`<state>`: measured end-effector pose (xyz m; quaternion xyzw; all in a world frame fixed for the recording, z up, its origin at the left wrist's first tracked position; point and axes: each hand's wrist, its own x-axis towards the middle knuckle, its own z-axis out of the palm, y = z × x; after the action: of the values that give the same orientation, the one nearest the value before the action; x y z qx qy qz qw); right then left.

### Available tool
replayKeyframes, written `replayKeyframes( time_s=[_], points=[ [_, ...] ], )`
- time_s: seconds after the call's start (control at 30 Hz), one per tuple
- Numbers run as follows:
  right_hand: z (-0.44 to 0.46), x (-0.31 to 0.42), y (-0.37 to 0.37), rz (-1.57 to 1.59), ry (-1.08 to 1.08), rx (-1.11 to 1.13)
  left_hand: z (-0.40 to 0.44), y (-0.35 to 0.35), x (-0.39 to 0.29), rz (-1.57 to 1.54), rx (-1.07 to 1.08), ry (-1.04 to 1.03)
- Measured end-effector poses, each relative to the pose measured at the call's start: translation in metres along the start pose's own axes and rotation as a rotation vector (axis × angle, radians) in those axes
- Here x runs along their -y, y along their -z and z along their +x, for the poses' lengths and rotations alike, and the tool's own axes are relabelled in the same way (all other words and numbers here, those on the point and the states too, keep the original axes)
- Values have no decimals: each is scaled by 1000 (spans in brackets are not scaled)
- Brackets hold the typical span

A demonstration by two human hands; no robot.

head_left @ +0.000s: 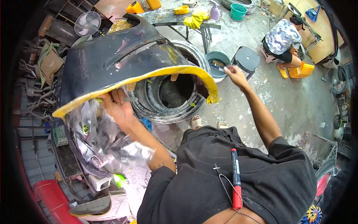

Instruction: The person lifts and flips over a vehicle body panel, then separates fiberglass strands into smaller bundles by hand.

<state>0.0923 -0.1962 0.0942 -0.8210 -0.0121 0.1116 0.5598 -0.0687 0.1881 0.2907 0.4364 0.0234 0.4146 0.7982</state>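
Observation:
A large black curved panel with a yellow edge rests over stacked tires. My left hand is at the underside of the yellow edge, beside crumpled clear plastic; its fingers are partly hidden, and what they hold, if anything, cannot be made out. To the right of the panel, my right hand is raised near a green bucket, its fingers pressed together around something too small to name.
A grey stool stands beyond my right hand. Another person crouches at the upper right near a yellow container. A bench holds a yellow cloth and a spray bottle. Metal parts pile up at the left.

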Motion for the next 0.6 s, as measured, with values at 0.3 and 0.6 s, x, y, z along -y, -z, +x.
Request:
replayKeyframes(
  time_s=[0.3, 0.6],
  points=[
    [14, -114, -76, 571, -709, 549, -7, 67, -16, -136, 38, 128],
    [16, -103, -104, 804, -656, 841, -22, 104, -30, -107, 69, 113]
  ],
)
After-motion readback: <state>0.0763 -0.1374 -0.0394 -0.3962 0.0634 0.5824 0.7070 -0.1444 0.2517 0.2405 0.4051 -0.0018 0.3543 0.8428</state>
